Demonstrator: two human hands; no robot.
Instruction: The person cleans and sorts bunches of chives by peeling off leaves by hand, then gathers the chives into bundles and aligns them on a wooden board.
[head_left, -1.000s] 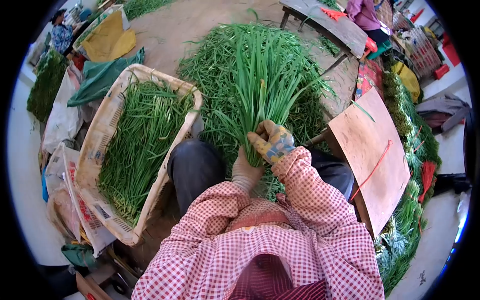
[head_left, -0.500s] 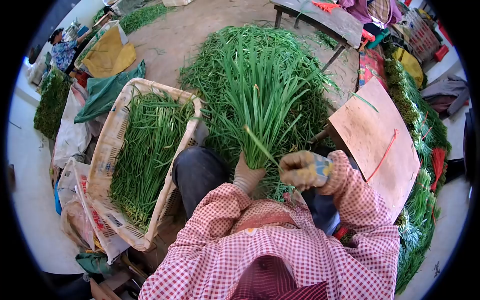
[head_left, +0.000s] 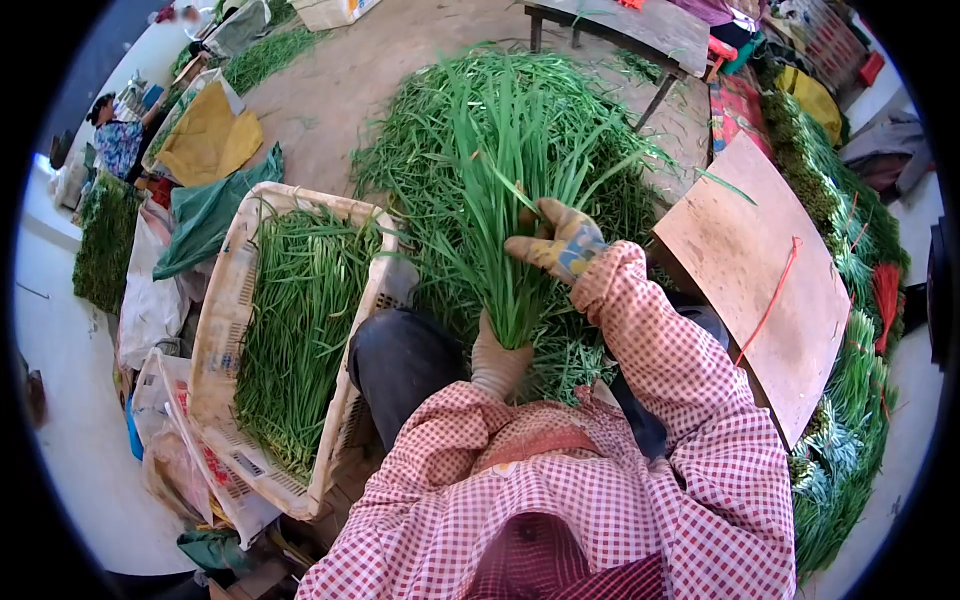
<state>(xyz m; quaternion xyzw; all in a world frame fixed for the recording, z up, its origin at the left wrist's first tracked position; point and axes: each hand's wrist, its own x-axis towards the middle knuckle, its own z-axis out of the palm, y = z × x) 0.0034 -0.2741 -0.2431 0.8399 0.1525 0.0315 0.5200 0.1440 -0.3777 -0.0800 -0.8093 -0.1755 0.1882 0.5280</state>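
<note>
My left hand (head_left: pixel 501 362), in a light glove, is wrapped round the lower ends of an upright bunch of garlic chives (head_left: pixel 510 290). Long green leaves fan upward from that fist. My right hand (head_left: pixel 562 240), wearing a soiled glove with blue and yellow patches, is at the right side of the bunch, halfway up. Its thumb and forefinger are apart, with the thumb against the leaves; some fingertips are partly hidden among them. Behind the bunch lies a large heap of loose green leaves (head_left: pixel 420 130) on the floor.
Left of my knee stands a white plastic crate (head_left: pixel 215 330) of chives. A board (head_left: pixel 750 260) with a red tie (head_left: pixel 775 300) is at my right, beside stacked bundles (head_left: pixel 840 440). A low table (head_left: pixel 640 30) stands ahead; another person (head_left: pixel 120 140) is far left.
My right hand has moved up and left, from beside the bunch into its leaves. The single stalk it held out to the side no longer shows there. My left hand keeps its grip.
</note>
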